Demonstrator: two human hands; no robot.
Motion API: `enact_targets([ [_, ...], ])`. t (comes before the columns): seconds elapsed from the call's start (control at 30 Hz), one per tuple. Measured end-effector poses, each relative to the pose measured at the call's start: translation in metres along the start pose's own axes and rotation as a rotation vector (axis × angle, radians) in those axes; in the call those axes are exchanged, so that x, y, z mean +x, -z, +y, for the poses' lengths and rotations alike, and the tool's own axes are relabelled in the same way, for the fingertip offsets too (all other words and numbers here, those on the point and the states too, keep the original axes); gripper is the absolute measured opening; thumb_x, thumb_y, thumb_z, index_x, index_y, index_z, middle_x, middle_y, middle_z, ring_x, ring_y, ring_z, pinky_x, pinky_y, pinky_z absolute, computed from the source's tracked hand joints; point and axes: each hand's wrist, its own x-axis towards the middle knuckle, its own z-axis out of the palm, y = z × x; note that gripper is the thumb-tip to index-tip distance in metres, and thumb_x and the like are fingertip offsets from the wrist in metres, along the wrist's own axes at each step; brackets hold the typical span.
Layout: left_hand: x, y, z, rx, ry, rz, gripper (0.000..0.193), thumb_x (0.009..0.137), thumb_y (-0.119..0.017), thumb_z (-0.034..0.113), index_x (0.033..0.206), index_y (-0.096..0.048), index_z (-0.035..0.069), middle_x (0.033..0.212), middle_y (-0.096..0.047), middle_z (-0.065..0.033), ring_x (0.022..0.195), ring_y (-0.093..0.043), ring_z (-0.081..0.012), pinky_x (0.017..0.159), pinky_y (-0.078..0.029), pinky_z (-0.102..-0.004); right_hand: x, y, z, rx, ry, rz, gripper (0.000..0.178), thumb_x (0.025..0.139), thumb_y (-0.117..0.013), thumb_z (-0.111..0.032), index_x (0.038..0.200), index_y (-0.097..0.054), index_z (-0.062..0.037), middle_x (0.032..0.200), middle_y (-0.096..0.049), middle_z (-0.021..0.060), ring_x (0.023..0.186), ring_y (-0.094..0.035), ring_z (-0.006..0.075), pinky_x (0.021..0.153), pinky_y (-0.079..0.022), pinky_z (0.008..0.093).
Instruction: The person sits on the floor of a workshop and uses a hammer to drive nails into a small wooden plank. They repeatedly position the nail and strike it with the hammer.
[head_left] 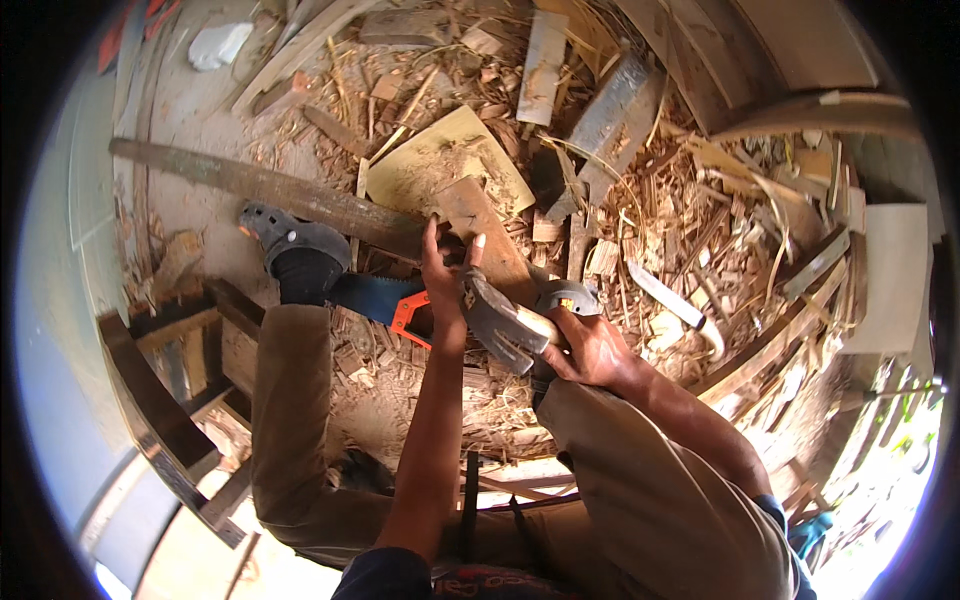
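My right hand (pixel 592 350) grips a claw hammer (pixel 497 322) by its wooden handle, close below the dark metal head. The hammer's head lies just beside my left wrist. My left hand (pixel 445 275) is at the end of a long weathered plank (pixel 265 190), next to a short brown board (pixel 490 225). Its thumb and a finger point up and stand apart, with a dark gap between them. The other fingers are partly hidden. Under the short board lies a yellowish square panel (pixel 440 155) strewn with sawdust.
A handsaw with an orange handle (pixel 402 318) lies by my left shoe (pixel 295 240). Right of my hands rests a curved pale tool with a dark band (pixel 680 310). Wood chips and offcuts (pixel 700 250) cover the ground. A dark wooden frame (pixel 150 400) stands at left.
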Motion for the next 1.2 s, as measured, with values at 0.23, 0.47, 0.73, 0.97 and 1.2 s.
enact_targets([
  [0.23, 0.031, 0.005, 0.019, -0.153, -0.021, -0.182, 0.042, 0.090, -0.073, 0.011, 0.123, -0.053, -0.005, 0.111, -0.066, -0.0121, 0.099, -0.062, -0.0158, 0.086, -0.050, -0.0294, -0.025, -0.011, -0.006, 0.244, -0.177, 0.059, 0.055, 0.096, -0.059, -0.043, 0.129, -0.046, -0.0011, 0.075, -0.065, 0.0276, 0.068, -0.066, 0.0469, 0.059, -0.055, 0.0549],
  [0.47, 0.025, 0.005, 0.017, -0.156, -0.210, -0.112, 0.055, 0.093, -0.068, 0.005, 0.140, -0.042, -0.005, 0.124, -0.055, -0.0147, 0.104, -0.059, -0.0193, 0.084, -0.051, -0.0292, -0.040, -0.017, 0.009, 0.220, -0.114, -0.107, 0.062, 0.095, -0.060, -0.045, 0.134, -0.046, 0.0014, 0.089, -0.065, 0.0304, 0.072, -0.066, 0.0479, 0.066, -0.056, 0.0529],
  [0.73, 0.033, 0.014, 0.015, 0.413, -0.673, 0.064, 0.010, 0.085, -0.072, 0.001, 0.095, -0.073, 0.002, 0.092, -0.071, -0.0107, 0.083, -0.068, -0.0264, 0.074, -0.054, -0.0356, -0.039, -0.024, 0.021, 0.324, -0.094, -0.077, 0.061, 0.096, -0.058, -0.046, 0.132, -0.046, 0.0027, 0.096, -0.064, 0.0321, 0.077, -0.066, 0.0494, 0.073, -0.056, 0.0512],
  [0.97, 0.040, 0.004, 0.017, 0.408, -0.752, 0.037, 0.009, 0.086, -0.073, 0.002, 0.094, -0.072, 0.002, 0.093, -0.071, -0.0115, 0.082, -0.068, -0.0279, 0.076, -0.054, -0.0363, -0.035, -0.010, 0.013, 0.373, -0.260, -0.091, 0.064, 0.095, -0.059, -0.049, 0.129, -0.046, 0.0025, 0.081, -0.064, 0.0330, 0.077, -0.067, 0.0497, 0.072, -0.055, 0.0556],
  [1.2, 0.024, 0.000, -0.001, -0.141, -0.206, 0.150, 0.015, 0.094, -0.069, 0.007, 0.103, -0.069, -0.005, 0.094, -0.070, -0.0078, 0.086, -0.064, -0.0121, 0.077, -0.051, -0.0267, -0.031, -0.017, 0.007, 0.336, -0.201, -0.022, 0.064, 0.095, -0.058, -0.050, 0.134, -0.044, -0.0010, 0.073, -0.064, 0.0302, 0.072, -0.065, 0.0524, 0.070, -0.055, 0.0569],
])
